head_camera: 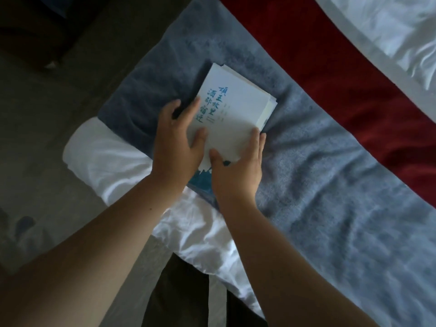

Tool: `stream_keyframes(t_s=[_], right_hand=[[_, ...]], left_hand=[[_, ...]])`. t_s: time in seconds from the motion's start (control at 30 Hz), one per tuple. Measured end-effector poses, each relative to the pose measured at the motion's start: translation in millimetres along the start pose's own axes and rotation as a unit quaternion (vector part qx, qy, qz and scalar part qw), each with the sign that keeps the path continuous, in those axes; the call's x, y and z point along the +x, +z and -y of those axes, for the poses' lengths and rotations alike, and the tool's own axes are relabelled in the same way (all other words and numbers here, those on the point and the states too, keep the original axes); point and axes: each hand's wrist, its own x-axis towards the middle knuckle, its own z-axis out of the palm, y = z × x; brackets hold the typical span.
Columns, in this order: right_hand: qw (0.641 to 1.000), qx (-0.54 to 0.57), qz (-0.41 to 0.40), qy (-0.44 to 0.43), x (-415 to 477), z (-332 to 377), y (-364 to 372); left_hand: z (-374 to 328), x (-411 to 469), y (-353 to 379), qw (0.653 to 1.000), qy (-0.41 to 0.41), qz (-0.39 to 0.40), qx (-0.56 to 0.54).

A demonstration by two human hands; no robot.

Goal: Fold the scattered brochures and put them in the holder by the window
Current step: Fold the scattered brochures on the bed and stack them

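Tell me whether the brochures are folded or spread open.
Folded: the brochures lie as one compact stack on the grey blanket, layered edges showing at its right side.

Grey-blue blanket [330, 185] over white sheet [113, 159], dark red cover [318, 55] beyond, brownish floor [35, 114]
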Motion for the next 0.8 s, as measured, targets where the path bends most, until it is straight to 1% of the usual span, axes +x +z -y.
stream_keyframes(t_s=[0.07,0.13,0.27,0.33,0.43,0.5,0.6,0.7,0.8], right_hand=[[1.0,-0.005,-0.014,-0.01,-3.4,-0.1,5.2],[0.999,-0.002,-0.041,-0.021,-4.2,-1.0,6.9],[0.997,0.037,-0.064,-0.005,-2.2,2.9,5.2],[0.998,0.04,-0.058,-0.004,-1.9,3.2,5.0],[0.999,0.007,-0.033,-0.018,-3.4,2.2,4.5],[0.999,-0.017,-0.015,-0.029,-4.5,0.1,2.8],[0.999,-0.036,0.001,-0.037,-3.6,-2.2,-2.6],[0.999,-0.023,-0.01,-0.027,-0.4,-4.9,-7.3],[0.998,-0.047,-0.002,-0.043,-1.6,-7.9,-8.3]], left_hand=[[-0.3,-0.7,3.9,1.0,0.007,0.007,0.009],[-4.5,-1.0,7.9,1.0,-0.002,0.017,0.017],[-11.2,-1.1,14.7,0.999,-0.008,0.012,0.035],[-11.2,-1.7,14.7,1.0,-0.009,0.016,0.016],[-6.9,-2.7,11.0,1.0,-0.011,0.013,-0.021],[-4.3,-3.3,10.5,1.0,0.006,0.013,-0.018],[-4.9,-7.0,17.7,0.997,0.049,0.013,0.062],[-8.6,-12.1,26.6,0.99,0.05,-0.003,0.133],[-7.7,-19.4,31.9,0.981,0.06,-0.019,0.183]])
